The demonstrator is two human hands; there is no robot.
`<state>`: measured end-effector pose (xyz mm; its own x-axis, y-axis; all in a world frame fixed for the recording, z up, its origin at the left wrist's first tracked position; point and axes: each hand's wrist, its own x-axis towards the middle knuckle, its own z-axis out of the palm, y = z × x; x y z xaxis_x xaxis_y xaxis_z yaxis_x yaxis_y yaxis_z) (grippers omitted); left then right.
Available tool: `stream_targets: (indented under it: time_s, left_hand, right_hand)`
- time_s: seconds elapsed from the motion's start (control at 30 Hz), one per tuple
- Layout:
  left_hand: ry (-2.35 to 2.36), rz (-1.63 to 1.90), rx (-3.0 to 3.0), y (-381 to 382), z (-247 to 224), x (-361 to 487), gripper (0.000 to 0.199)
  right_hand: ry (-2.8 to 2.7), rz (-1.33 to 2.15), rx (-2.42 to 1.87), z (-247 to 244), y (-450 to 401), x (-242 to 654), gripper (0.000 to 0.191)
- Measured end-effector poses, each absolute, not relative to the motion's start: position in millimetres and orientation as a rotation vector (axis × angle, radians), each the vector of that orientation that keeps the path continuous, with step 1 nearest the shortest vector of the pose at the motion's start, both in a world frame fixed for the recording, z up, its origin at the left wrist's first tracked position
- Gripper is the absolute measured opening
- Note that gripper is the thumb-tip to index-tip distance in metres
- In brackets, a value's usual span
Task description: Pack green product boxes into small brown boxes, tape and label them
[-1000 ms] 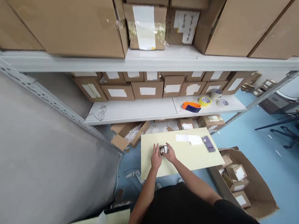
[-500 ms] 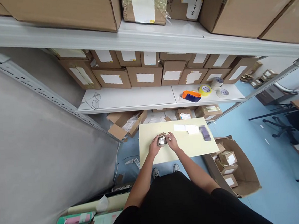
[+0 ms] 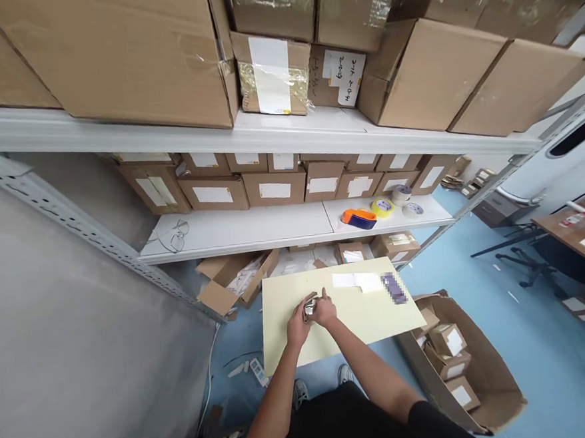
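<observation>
Both forearms (image 3: pixel 366 362) reach forward, converging over the left half of the table (image 3: pixel 364 317). The left hand (image 3: pixel 296 325) clasps a small shiny object (image 3: pixel 309 307); the right hand (image 3: pixel 324 311) bends against its right side, grip indiscernible from here.

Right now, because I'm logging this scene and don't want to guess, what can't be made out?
All in the head view:
Silvery item: partly covered by the left hand and right hand, too small to identify.
Purple item on the table: blurred by pixelation.
Large carton, upper left: top cut off by the picture's upper edge.
</observation>
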<state>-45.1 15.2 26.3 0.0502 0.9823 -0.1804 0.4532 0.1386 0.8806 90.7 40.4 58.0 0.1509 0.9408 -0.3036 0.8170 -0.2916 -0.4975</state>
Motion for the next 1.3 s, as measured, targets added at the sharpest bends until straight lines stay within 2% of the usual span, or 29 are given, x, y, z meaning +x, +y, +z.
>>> stream_targets:
  time_s: [0.1, 0.27, 0.47, 0.57, 0.73, 0.77, 0.87, 0.9, 1.03, 1.07, 1.17, 1.23, 1.3]
  left_hand:
    - [1.534, 0.726, 1.471, 16.4, 29.5, -47.4, 0.081]
    - [1.538, 0.684, 1.512, 15.1, 28.3, -50.1, 0.074]
    - [1.583, 0.645, 1.563, 10.6, 31.2, -47.7, 0.077]
    - [1.594, 0.568, 1.648, 11.4, 41.2, -52.3, 0.087]
    - [1.600, 0.516, 1.754, 13.7, 91.1, -71.8, 0.122]
    - [1.600, 0.586, 1.737, 13.4, 107.3, -73.1, 0.121]
    - [1.505, 0.902, 1.685, 12.3, 162.2, -61.6, 0.099]
    - [1.441, 0.979, 1.696, 12.3, 180.3, -52.9, 0.098]
    - [1.402, 1.153, 1.750, 16.0, 233.5, -12.5, 0.073]
    - [1.424, 1.173, 1.735, 17.5, 240.6, -5.3, 0.072]
    - [1.350, 1.225, 1.583, 21.3, 250.8, 4.8, 0.091]
    - [1.218, 1.250, 1.444, 22.5, 252.7, 5.9, 0.111]
    - [1.109, 1.247, 1.341, 22.2, 254.4, 7.6, 0.123]
  right_hand:
    - [-1.733, 0.840, -2.127, 63.4, 35.0, 89.0, 0.036]
    - [-1.503, 0.829, -1.942, 83.5, 24.4, 92.0, 0.045]
    - [-1.349, 0.879, -1.515, 157.2, 28.9, 110.7, 0.044]
    - [-1.291, 0.928, -1.388, 187.1, 36.0, 117.1, 0.043]
    - [-1.228, 1.017, -1.297, 203.7, 42.2, 124.1, 0.046]
    - [-1.239, 1.016, -1.284, 205.6, 42.2, 125.3, 0.046]
    - [-1.284, 0.990, -1.282, 215.9, 39.3, 127.7, 0.046]
    - [-1.297, 0.986, -1.279, 220.9, 37.5, 128.6, 0.046]
    - [-1.304, 1.050, -1.167, 242.6, 29.0, 141.1, 0.049]
    - [-1.300, 1.090, -1.117, 246.5, 26.9, 147.8, 0.050]
    - [-1.329, 1.280, -0.974, 249.9, 19.7, 173.9, 0.063]
    - [-1.374, 1.457, -0.908, 245.7, 13.0, 190.1, 0.081]
    - [-1.387, 1.600, -0.862, 238.4, 4.7, 200.1, 0.097]
